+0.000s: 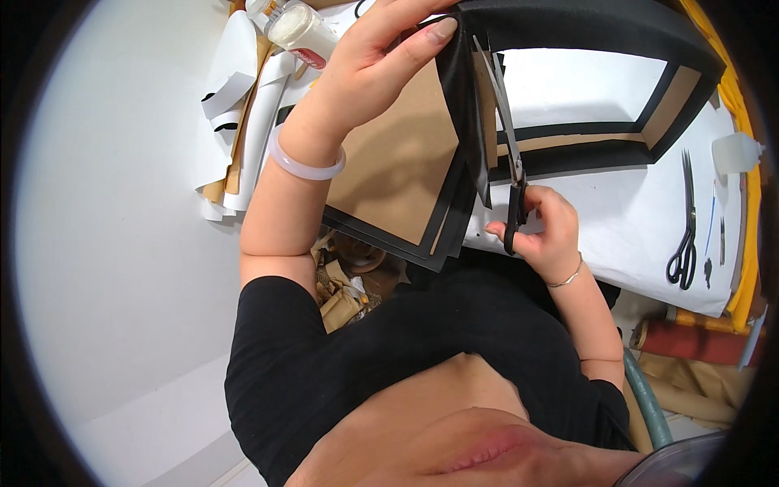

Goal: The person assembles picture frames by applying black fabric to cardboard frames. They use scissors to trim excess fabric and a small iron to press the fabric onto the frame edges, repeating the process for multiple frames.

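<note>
My right hand (552,231) grips the scissors (517,166) beside the black fabric flap (464,105) along the box frame (584,28); my left hand (381,61) pinches the flap's top, a sensible hold, since it looks light, limp, slippery.

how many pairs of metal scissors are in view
2: one metal pair with black handles in the right hand, another such pair on the white work surface at the right. Others may be hidden by the black box frame.

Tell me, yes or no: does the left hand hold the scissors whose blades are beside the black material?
No, the right hand holds the scissors, while the left hand touches the black material.
</note>
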Demonstrator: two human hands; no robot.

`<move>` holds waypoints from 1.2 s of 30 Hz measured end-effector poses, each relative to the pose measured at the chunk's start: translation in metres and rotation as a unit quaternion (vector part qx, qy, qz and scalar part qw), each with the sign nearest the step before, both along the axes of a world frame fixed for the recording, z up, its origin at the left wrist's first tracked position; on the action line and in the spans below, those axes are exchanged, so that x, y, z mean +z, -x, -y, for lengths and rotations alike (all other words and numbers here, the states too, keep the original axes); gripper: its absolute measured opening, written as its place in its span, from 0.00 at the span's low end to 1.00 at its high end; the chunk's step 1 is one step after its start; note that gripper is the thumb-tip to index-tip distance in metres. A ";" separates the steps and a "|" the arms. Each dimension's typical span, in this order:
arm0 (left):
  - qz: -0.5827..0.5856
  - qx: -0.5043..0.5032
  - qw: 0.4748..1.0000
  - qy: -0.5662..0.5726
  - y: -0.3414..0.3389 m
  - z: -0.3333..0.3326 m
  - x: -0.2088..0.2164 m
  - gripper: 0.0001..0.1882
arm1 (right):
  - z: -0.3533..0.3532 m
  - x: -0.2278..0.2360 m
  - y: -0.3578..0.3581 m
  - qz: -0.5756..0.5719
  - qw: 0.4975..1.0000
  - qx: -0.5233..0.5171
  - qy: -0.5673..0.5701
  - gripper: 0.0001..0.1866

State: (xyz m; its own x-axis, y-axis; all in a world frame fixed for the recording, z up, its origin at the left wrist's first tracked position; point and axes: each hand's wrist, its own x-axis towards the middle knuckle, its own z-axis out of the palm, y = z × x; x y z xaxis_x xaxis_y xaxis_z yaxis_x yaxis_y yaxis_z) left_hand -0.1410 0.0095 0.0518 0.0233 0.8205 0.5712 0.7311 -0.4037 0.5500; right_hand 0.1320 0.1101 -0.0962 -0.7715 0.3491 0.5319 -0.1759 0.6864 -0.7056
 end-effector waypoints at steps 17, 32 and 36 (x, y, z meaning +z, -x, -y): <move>0.011 0.010 1.000 -0.009 -0.001 -0.002 -0.003 0.23 | 0.029 0.018 -0.024 0.069 0.981 0.035 0.177 0.25; 0.057 0.040 0.997 0.018 -0.016 0.000 0.005 0.23 | 0.017 0.020 -0.037 0.127 0.982 0.001 0.137 0.23; 0.022 0.044 0.999 0.019 -0.010 0.003 0.004 0.26 | 0.006 0.011 -0.082 0.103 0.987 -0.035 0.117 0.19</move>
State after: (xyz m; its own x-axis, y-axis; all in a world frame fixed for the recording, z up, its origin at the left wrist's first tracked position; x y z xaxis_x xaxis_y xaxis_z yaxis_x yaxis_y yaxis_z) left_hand -0.1310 0.0066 0.0558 -0.0741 0.8399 0.5376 0.7371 -0.3170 0.5968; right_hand 0.2144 0.1037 -0.0852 -0.8250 0.4994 0.2646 0.0302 0.5064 -0.8618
